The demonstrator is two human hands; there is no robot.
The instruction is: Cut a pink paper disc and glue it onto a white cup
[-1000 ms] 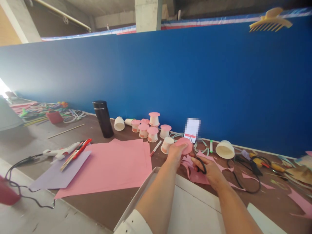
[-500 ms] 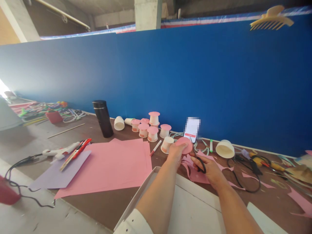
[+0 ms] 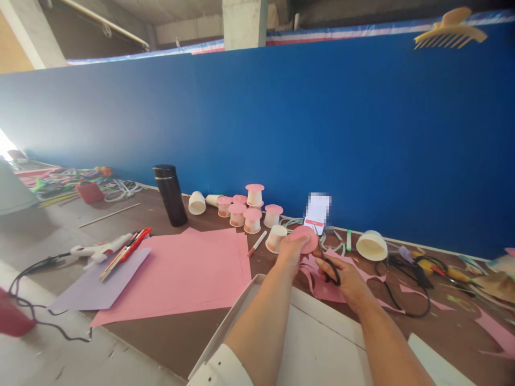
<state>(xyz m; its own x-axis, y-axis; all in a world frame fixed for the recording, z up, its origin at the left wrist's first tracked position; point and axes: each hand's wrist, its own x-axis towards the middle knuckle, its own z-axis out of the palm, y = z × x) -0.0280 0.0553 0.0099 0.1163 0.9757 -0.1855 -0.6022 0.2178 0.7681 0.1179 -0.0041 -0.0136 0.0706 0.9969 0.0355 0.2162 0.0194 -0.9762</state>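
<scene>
Pinched in my left hand is a round pink paper disc, held up over the table. My right hand grips black-handled scissors, whose blades point up along the disc's right edge. Pink paper scraps lie beneath both hands. Just left of my left hand, an upside-down paper cup stands without a disc. Behind it are several cups topped with pink discs, one of them stacked on another.
Pink sheets lie to the left, with a lilac sheet, a red utility knife and a glue gun on them. A black bottle stands behind. A white box lid lies under my forearms. A phone leans by the blue panel.
Almost nothing differs. Both hands, the disc and the scissors keep the same places; the view has shifted very slightly.
</scene>
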